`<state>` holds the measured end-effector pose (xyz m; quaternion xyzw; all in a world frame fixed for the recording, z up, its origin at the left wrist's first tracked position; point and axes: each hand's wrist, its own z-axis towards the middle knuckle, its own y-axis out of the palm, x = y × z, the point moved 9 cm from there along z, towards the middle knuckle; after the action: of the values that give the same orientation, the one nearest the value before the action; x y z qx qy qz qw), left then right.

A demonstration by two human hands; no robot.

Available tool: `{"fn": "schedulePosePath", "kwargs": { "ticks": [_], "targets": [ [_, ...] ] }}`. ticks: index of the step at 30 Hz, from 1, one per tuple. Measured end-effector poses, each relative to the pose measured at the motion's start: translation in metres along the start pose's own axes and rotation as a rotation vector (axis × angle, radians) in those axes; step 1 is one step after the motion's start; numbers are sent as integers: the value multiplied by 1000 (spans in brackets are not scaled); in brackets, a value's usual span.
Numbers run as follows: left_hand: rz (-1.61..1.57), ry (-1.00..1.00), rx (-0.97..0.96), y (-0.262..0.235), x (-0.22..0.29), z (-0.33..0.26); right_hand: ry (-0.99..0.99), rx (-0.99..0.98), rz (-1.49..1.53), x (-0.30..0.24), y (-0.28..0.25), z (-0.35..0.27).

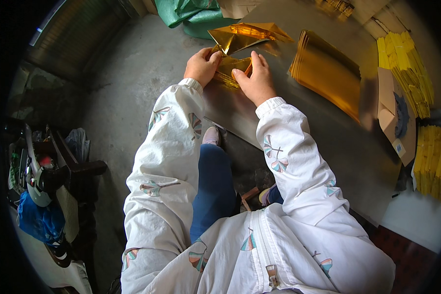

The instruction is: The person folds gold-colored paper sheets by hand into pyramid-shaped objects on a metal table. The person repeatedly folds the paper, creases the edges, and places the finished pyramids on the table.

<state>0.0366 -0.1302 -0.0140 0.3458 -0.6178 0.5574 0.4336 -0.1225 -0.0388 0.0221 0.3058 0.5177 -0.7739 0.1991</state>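
Observation:
Between my hands is a piece of shiny gold foil paper (228,71), partly folded, over the near left part of a grey metal tabletop (318,142). My left hand (202,65) pinches its left side, thumb and fingers pressed together. At its right side my right hand (256,81) grips an edge between thumb and fingers. Just beyond, a folded gold foil shape (250,35) with pointed ends lies close to my fingertips. To the right of my hands rests a fanned stack of gold foil sheets (326,71).
Yellow paper bundles (404,68) and an open cardboard box (394,112) stand along the right, with more yellow bundles (432,157) nearer. A green plastic bag (196,19) lies at the back. On the left, a cluttered stand holds a blue bag (39,218) above the concrete floor (117,98).

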Motion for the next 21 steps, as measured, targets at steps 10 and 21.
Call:
{"fn": "schedulePosePath", "kwargs": {
  "ticks": [10,21],
  "targets": [
    [58,32,132,-2,-11,-7,193,-139,132,15,7,1],
    [292,92,194,-4,2,-12,-154,-76,-125,1,19,-15]
  ]
}}
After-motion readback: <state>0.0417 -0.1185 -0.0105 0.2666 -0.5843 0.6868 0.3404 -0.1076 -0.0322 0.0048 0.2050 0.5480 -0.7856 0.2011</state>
